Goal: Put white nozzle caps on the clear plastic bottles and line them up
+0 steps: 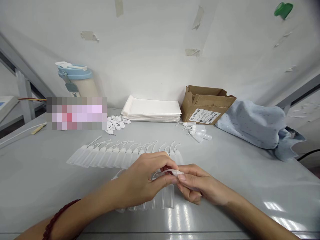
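My left hand (pixel 150 176) and my right hand (pixel 200 183) meet above the front of the table. Both are closed on a small white nozzle cap (pixel 177 173) with a thin curved stem. My right thumb presses on its side, and the left fingertips pinch close by. Whether a bottle body is attached to it is hidden by the right fingers. Beneath my hands lies a row of clear small plastic bottles (pixel 170 197), partly covered. Behind it, a longer row of translucent bottles (pixel 108 158) lies side by side, white caps and thin stems pointing away.
Loose white caps (pixel 116 124) are heaped at the back left. A stack of white sheets or envelopes (pixel 152 109) stands by the wall. Several capped bottles (pixel 197 134) lie before a cardboard box (pixel 207 103). A blue cloth (pixel 252 123) is at right, a drink bottle (pixel 80 80) at left.
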`<action>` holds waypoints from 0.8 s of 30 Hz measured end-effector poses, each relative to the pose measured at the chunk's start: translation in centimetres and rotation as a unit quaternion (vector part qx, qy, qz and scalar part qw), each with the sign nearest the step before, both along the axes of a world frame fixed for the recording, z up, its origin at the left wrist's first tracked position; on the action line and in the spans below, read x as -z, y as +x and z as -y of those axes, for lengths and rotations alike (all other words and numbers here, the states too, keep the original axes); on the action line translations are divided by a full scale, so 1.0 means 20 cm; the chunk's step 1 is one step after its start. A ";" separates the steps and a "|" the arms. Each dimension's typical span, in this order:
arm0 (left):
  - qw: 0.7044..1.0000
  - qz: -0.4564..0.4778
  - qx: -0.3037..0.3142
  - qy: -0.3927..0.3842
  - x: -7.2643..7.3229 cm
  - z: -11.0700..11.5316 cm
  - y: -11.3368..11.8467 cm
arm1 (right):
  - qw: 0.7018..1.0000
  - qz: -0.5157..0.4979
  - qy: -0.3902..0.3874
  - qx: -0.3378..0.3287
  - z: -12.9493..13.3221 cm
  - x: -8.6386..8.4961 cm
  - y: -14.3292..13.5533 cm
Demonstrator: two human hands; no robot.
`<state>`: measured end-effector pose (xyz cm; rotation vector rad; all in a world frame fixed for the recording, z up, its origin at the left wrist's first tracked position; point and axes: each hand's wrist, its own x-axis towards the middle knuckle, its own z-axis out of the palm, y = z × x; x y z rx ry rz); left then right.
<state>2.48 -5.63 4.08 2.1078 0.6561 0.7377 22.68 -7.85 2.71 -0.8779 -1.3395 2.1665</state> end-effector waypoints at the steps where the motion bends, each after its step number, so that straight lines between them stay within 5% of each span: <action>1: 1.000 0.006 0.003 0.003 0.00 0.00 0.00 | 1.000 -0.001 -0.001 0.000 0.00 0.00 0.00; 14: 0.999 -0.008 -0.026 -0.046 -0.01 0.00 0.01 | 1.000 0.018 0.009 0.009 0.00 0.00 0.00; 24: 1.000 0.017 -0.004 0.010 0.00 0.00 0.01 | 1.000 0.013 0.008 0.002 0.00 0.00 0.01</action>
